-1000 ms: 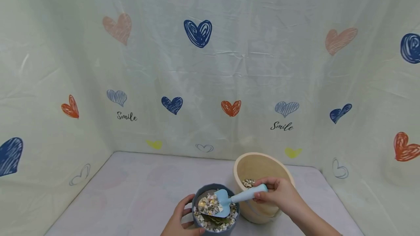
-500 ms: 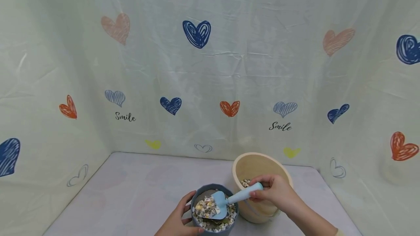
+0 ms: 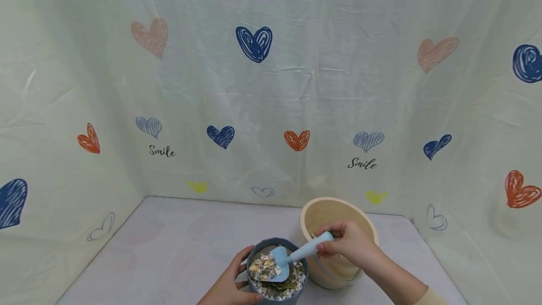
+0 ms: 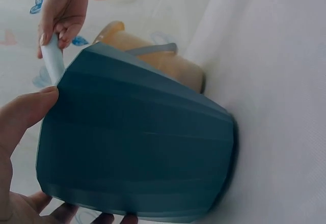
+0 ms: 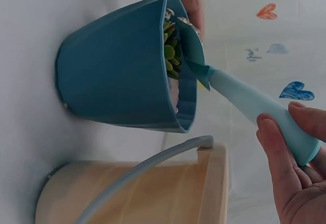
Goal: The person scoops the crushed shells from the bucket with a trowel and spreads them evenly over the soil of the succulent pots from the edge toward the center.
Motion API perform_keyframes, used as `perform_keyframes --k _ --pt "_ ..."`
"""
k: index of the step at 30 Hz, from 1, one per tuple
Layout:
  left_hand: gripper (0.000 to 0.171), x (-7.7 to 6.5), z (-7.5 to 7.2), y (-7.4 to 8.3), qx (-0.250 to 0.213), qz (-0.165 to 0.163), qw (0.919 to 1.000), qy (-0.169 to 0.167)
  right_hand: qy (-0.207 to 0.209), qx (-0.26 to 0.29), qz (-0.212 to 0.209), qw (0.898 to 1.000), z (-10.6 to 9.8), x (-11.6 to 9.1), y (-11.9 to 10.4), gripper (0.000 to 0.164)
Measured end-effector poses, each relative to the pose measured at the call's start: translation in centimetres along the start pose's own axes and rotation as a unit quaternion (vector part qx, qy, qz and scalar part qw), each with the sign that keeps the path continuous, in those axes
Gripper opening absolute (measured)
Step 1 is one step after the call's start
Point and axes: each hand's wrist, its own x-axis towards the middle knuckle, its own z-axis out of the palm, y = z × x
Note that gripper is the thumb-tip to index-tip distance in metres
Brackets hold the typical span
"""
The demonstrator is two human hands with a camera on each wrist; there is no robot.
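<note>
My left hand [image 3: 230, 284] holds a blue-grey faceted flower pot [image 4: 137, 142], its thumb at the rim and its fingers round the side. Inside the pot is a green succulent [image 5: 171, 51], with small pale pebbles about it. Between thumb and fingers, my right hand [image 3: 353, 246] pinches the handle of a light-blue hand trowel [image 3: 306, 250]. The trowel's blade is over the pot's opening, bearing a heap of pebbles [image 3: 265, 267]. In the head view, the blade and heap hide part of the plant.
A cream bucket [image 3: 328, 274] stands close to the right of the pot, with pebbles inside, partly hidden by my right hand. Its grey carrying handle [image 5: 153, 162] hangs down the side. A curtain printed with hearts [image 3: 254, 93] rises behind the pale tabletop [image 3: 182, 244].
My right hand has shifted a little left and up, and the trowel's handle now stands steeper. The pebble-laden blade has edged slightly left over the pot. My left hand keeps its hold.
</note>
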Motion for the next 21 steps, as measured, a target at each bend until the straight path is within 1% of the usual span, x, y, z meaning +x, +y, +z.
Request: perform_keyframes --k 5,13,18,21 --pt "0.088 0.0 -0.1 0.1 0.006 -0.004 1.0 -0.002 -0.005 -0.006 0.006 1.0 0.0 0.4 -0.5 0.034" --pt "0.089 0.1 -0.3 0.1 0.007 -0.004 0.9999 -0.008 -0.022 -0.028 -0.01 0.999 0.0 1.3 -1.2 0.032" --pt "0.089 0.2 -0.4 0.1 0.005 -0.002 0.9999 -0.013 -0.028 -0.04 -0.01 0.999 0.1 1.6 -1.7 0.03" --pt "0.088 0.3 -0.5 0.2 0.004 -0.007 0.9998 -0.015 -0.027 -0.043 -0.012 0.999 0.2 1.8 -1.9 0.029"
